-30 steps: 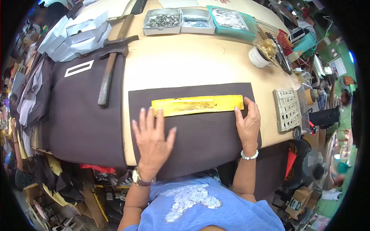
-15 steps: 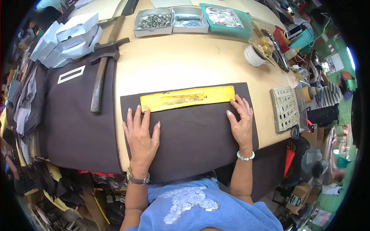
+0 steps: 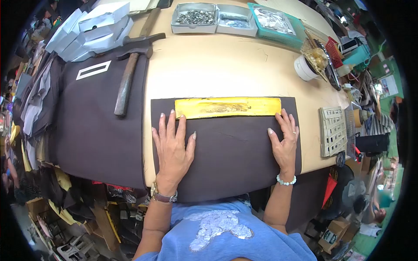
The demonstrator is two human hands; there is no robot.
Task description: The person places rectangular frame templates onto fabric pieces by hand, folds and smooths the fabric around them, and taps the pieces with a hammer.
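Note:
A long yellow strip (image 3: 226, 108) with a dark smeared middle lies along the far edge of a dark brown fabric piece (image 3: 235, 156). My left hand (image 3: 172, 148) rests flat on the fabric, fingers spread, its longer fingertips touching the strip's lower left corner. At the opposite end, my right hand (image 3: 285, 143) lies with fingers apart, fingertips at the strip's lower right corner and thumb on the fabric. Neither hand grips anything. The fabric's near side hangs over the table edge towards my body.
Left, a hammer (image 3: 126, 82) and a white rectangular frame (image 3: 93, 70) lie on more dark fabric (image 3: 96, 130). Boxes of metal pieces (image 3: 195, 17) and a teal tray (image 3: 278, 26) stand at the back. A white tub (image 3: 305, 69) and a slotted card stack (image 3: 333, 132) are right.
The whole view has shifted and turned slightly, so the strip and fabric appear farther right and more level. Both hands stay at the strip's ends.

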